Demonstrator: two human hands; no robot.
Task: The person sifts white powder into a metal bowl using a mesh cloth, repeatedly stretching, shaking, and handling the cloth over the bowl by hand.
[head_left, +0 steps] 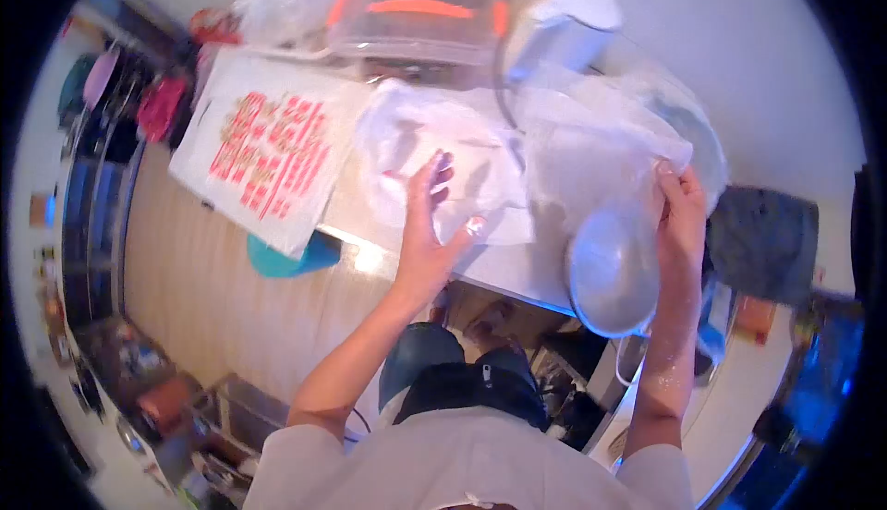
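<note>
My right hand [681, 203] pinches the edge of a thin, translucent white sheet [596, 163]. Whether it is cloth or plastic I cannot tell. The sheet spreads leftward from the fingers across the right part of the table. My left hand [432, 224] holds nothing; thumb and fingers are apart, with white powder or paste on the thumb tip. It hovers over or just in front of a crumpled white cloth-like sheet [480, 163]. Beside my right wrist is a round, pale vessel [614, 274] with a rim and a handle, at the table's front edge.
Rows of small red and greenish pieces lie on a white board or sheet [208, 131] at left. Behind stand a clear box with orange latches [416, 25] and a white canister [564, 30]. A teal container [286, 256] sits below the table's left side.
</note>
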